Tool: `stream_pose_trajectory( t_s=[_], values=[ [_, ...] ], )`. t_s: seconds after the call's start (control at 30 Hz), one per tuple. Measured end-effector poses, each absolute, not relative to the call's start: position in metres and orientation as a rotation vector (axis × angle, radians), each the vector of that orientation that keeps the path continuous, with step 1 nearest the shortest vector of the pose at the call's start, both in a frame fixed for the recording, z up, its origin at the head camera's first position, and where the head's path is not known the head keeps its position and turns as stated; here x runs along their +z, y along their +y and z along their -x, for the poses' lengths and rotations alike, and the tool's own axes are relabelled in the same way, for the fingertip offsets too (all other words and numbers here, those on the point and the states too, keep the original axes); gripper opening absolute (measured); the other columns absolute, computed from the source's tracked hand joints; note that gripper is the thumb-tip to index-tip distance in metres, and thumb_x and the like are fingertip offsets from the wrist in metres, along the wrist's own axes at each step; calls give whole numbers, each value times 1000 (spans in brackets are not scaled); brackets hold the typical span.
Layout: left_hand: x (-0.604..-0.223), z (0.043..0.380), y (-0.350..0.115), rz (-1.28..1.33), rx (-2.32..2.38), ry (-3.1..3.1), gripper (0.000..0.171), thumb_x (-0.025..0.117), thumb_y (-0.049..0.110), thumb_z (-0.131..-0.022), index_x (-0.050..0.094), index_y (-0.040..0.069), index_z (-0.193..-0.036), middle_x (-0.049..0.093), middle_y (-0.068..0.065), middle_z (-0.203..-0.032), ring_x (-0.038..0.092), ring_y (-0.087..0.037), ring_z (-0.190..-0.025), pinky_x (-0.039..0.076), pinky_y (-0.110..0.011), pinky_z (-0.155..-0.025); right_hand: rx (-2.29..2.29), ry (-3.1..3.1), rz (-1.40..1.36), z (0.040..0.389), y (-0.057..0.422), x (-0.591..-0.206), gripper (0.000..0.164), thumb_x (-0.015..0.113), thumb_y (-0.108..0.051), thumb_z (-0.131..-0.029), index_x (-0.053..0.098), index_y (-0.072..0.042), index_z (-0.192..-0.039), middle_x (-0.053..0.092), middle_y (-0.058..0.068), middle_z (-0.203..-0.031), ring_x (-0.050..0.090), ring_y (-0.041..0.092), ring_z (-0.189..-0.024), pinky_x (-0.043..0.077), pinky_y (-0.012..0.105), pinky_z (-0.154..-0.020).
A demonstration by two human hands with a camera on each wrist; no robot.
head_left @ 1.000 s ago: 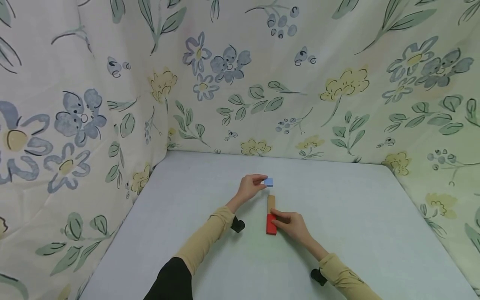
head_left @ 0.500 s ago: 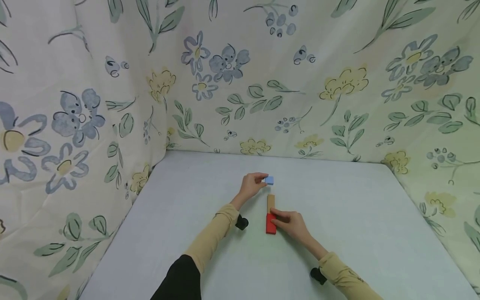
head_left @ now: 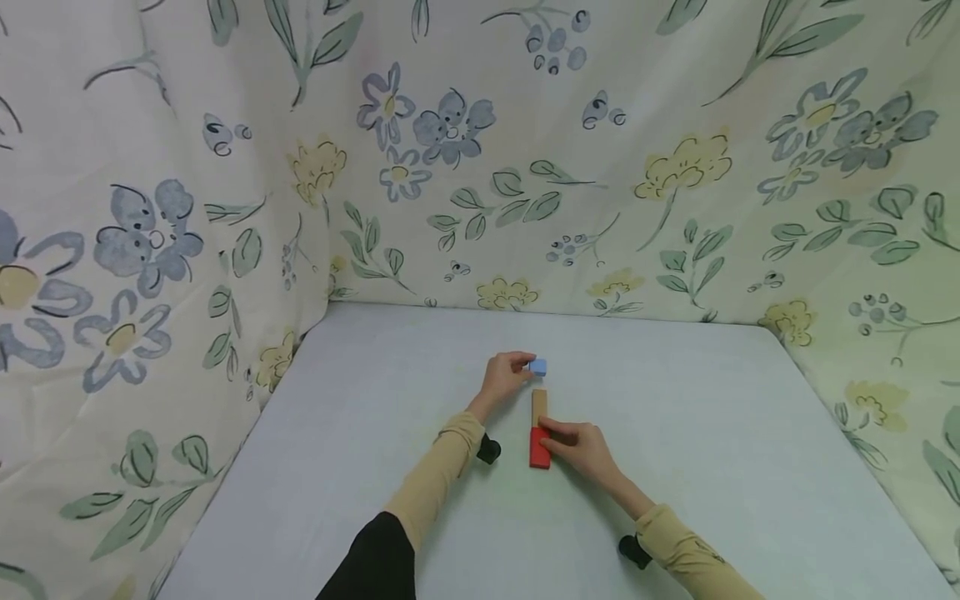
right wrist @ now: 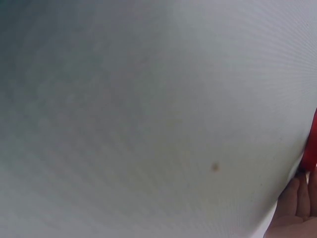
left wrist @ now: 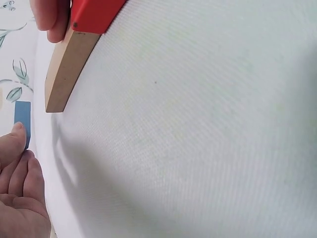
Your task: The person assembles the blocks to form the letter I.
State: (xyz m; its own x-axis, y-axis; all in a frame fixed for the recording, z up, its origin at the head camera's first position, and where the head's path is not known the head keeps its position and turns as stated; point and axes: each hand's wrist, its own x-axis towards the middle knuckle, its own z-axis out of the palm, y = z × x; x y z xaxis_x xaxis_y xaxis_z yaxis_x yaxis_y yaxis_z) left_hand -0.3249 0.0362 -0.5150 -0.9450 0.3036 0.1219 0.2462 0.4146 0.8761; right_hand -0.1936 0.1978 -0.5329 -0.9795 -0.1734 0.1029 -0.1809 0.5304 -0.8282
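My left hand [head_left: 504, 377] pinches a small blue block [head_left: 537, 367] between thumb and fingers, just beyond the far end of a plain wooden block [head_left: 539, 407]. A red block [head_left: 539, 448] lies end to end with the wooden one, nearer to me, and my right hand [head_left: 583, 446] grips it from the right side. In the left wrist view, the blue block [left wrist: 22, 115] shows above the thumb, a gap away from the wooden block [left wrist: 69, 74]. The right wrist view catches only a sliver of the red block [right wrist: 311, 148] beside the fingers.
A white-covered table [head_left: 720, 433] spreads out under both hands. Floral curtains [head_left: 555, 150] hang behind it and along its sides. Black wrist cameras sit under both sleeves [head_left: 442, 454].
The left hand moved slightly forward, then came back toward the wooden block with the blue block in its fingers. My right hand keeps its grip on the red block. The head view shifted slightly.
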Motion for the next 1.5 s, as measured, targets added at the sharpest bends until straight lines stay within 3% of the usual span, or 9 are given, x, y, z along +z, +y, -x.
stream_pose_trajectory(
  t_s=[0.63,1.2,1.5],
  values=[
    [-526,323,40,-495,1561,2639,30,69,-2,-82,69,2,-112,69,-13,-114,66,-24,-107,55,-32,-91,1460,-2752,-306,194,198,-533,38,74,-18,-82,68,-11,-119,68,5,-117,61,24,-115,51,35,-96],
    [-534,323,45,-513,1554,2660,29,68,-3,-82,69,1,-111,69,-13,-113,67,-22,-105,55,-33,-89,1456,-2757,-286,194,197,-533,38,74,-17,-82,68,-11,-119,68,5,-117,61,23,-115,51,40,-97],
    [-530,321,46,-493,1515,2695,28,68,-1,-83,70,3,-111,70,-12,-111,67,-22,-104,55,-32,-88,1462,-2759,-266,195,197,-533,38,74,-18,-82,68,-12,-118,68,3,-117,61,22,-115,50,30,-96]
  ],
)
